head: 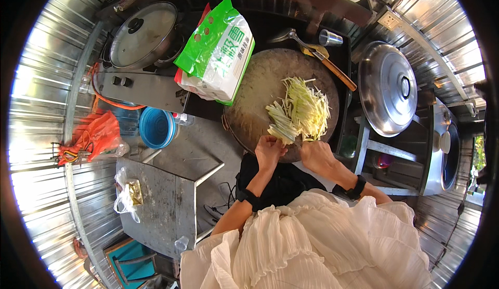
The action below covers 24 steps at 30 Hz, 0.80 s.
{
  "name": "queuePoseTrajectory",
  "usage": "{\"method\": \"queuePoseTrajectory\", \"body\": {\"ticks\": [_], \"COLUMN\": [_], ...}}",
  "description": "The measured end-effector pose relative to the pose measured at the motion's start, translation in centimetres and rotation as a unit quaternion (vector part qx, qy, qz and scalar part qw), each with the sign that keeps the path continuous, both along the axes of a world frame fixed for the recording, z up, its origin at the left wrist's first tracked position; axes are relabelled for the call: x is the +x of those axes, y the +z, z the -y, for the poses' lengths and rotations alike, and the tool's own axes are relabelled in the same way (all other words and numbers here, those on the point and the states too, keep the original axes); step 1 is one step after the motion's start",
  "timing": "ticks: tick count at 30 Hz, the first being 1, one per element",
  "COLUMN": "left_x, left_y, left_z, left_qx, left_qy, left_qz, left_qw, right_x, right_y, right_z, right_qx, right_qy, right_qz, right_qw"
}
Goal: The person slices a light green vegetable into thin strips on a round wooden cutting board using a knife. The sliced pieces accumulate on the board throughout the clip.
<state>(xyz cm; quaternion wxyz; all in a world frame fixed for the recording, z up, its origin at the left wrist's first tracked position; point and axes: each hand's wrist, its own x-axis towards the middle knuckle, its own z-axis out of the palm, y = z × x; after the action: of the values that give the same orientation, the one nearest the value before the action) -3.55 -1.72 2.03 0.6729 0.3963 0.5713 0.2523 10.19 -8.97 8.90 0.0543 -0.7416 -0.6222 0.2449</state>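
A round wooden chopping board (253, 90) lies before me, with a heap of pale green vegetable shreds (312, 110) on its right half. Left of that heap is a fanned stack of thin vegetable slices (281, 123), partly cut into strips. The fingertips of my left hand (269, 150) grip the near end of this stack. My right hand (317, 157) is closed in a fist beside it, around what looks like a knife (298, 142); only a sliver of blade shows and the handle is hidden by the hand.
Left of the board stands a green-and-white noodle package (218, 55); beyond it, a glass-lidded pan (144, 36) rests on a gas stove (140, 90). A wooden-handled ladle (327, 61) and a clear cup (330, 38) lie behind the board. A large metal lid (388, 90) is at right.
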Motion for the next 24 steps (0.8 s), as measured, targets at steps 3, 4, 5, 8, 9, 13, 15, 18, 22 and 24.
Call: {"method": "queuePoseTrajectory", "body": {"ticks": [3, 4, 5, 8, 9, 13, 15, 18, 22, 24], "left_x": [0.1, 0.1, 0.2, 0.4, 0.3, 0.2, 0.2, 0.2, 0.4, 0.3], "left_y": [0.0, 0.0, 0.0, 0.0, 0.0, 0.3, 0.4, 0.4, 0.2, 0.2], "left_z": [-0.1, -0.1, -0.1, -0.4, -0.3, -0.2, -0.3, -0.3, -0.5, -0.4], "left_qx": [0.007, 0.012, 0.009, 0.01, -0.008, 0.017, 0.004, 0.032, 0.028, 0.007], "left_qy": [-0.01, -0.008, -0.006, -0.01, -0.016, -0.031, -0.032, -0.038, -0.004, -0.026], "left_qz": [-0.006, -0.012, -0.01, -0.018, -0.023, -0.039, -0.032, -0.055, -0.036, -0.058], "left_qw": [1.0, 1.0, 1.0, 1.0, 1.0, 0.999, 0.999, 0.997, 0.999, 0.998], "right_x": [0.1, 0.0, -0.1, -0.3, -0.3, -0.7, -0.9, -0.9, -1.0, -1.1], "right_y": [0.1, 0.2, 0.2, 0.3, 0.3, 0.2, 0.1, 0.1, 0.2, 0.2], "right_z": [0.0, 0.0, 0.1, 0.3, 0.6, 0.8, 0.6, 0.5, 0.4, 0.4], "right_qx": [-0.007, -0.004, -0.018, 0.029, 0.021, 0.017, 0.014, 0.028, 0.027, 0.001], "right_qy": [0.009, 0.013, 0.022, 0.004, 0.0, 0.014, 0.023, -0.001, 0.001, -0.001], "right_qz": [0.007, 0.012, 0.016, 0.011, 0.011, 0.025, 0.039, 0.007, 0.01, 0.012], "right_qw": [1.0, 1.0, 0.999, 0.999, 1.0, 0.999, 0.999, 1.0, 1.0, 1.0]}}
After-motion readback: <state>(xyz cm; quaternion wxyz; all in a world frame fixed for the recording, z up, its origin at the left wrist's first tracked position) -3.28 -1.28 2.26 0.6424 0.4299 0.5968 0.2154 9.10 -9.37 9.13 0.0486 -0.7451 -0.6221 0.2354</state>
